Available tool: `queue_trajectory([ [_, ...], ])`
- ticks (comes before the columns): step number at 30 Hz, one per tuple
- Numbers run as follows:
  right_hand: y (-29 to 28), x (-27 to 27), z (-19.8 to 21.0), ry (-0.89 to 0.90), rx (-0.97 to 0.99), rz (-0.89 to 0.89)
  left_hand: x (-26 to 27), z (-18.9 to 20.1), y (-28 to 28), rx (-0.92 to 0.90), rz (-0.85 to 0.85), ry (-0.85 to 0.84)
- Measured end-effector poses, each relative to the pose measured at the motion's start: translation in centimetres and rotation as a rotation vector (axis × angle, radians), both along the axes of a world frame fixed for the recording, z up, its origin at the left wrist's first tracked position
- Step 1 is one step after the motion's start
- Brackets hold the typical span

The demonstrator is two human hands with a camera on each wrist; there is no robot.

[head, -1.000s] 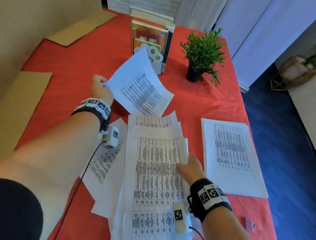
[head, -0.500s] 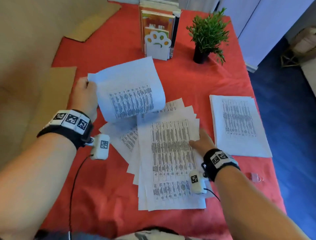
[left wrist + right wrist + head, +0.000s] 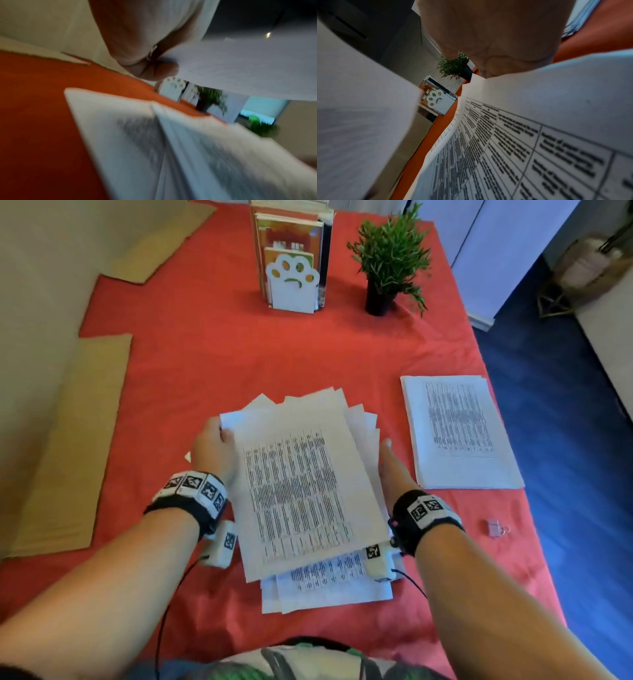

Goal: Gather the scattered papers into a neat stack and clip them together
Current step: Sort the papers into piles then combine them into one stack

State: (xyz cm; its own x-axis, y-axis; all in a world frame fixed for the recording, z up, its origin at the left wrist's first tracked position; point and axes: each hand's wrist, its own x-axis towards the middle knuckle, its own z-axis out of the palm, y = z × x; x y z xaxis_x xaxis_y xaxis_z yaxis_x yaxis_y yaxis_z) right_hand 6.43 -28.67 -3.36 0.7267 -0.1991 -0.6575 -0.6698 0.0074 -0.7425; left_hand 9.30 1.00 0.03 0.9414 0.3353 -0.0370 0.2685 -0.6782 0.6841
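- Counter [image 3: 308, 354] under both hands: flat base for squaring edges
- Pile of papers [image 3: 335, 587] lies fanned between the hands; push its sides inward evenly
- Top sheet [image 3: 298, 484], pinched by left hand [image 3: 214, 453], should land flush
- Right hand [image 3: 392, 470], fingers straight, braces the pile's right edge

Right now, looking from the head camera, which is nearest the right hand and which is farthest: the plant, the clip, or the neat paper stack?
1. Paper stack, just to the right of the right hand.
2. Clip, farther off to the right.
3. Plant, way at the back.
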Motion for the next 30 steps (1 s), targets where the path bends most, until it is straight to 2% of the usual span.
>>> queue_trajectory([
  [1, 1.0, -1.0, 0.2, -0.02, -0.11, 0.014, -0.5, -1.1, -0.5, 0.002, -0.009, 0.026],
  [3, 1.8, -1.2, 1.1, -0.021, 0.091, 0.051, -1.2, -2.7, -1.3, -0.004, -0.006, 0.083],
  [5, 2.5, -1.0, 0.6, -0.034, 0.085, 0.113, -1.6, -3.2, -2.0, -0.031, 0.032, 0.115],
  [7, 3.1, -0.7, 0.2, -0.039, -0.098, 0.24, -1.6, -3.2, -2.5, -0.08, 0.085, 0.107],
  [9, 3.6, -0.6, 0.3, -0.083, -0.278, 0.278, -1.4, -2.8, -2.7, -0.149, 0.127, 0.104],
  [15, 2.5, -0.3, 0.3, -0.068, -0.513, 0.177, -2.3, -2.2, -1.2, 0.001, 0.166, 0.48],
  [19, 2.3, -0.3, 0.6, 0.098, -0.688, 0.185, -4.2, -2.9, -0.8, -0.053, 0.303, 0.467],
  [23, 2.8, 0.2, 1.3, 0.113, -0.59, 0.208, -4.0, -2.8, -1.0, -0.178, 0.437, 0.424],
  [27, 2.8, 0.9, 1.6, 0.118, -0.487, 0.193, -3.1, -2.7, -0.9, -0.226, 0.406, 0.391],
  [30, 2.4, 1.0, 1.9, 0.143, -0.438, 0.294, -3.0, -3.0, -0.9, -0.284, 0.306, 0.308],
])
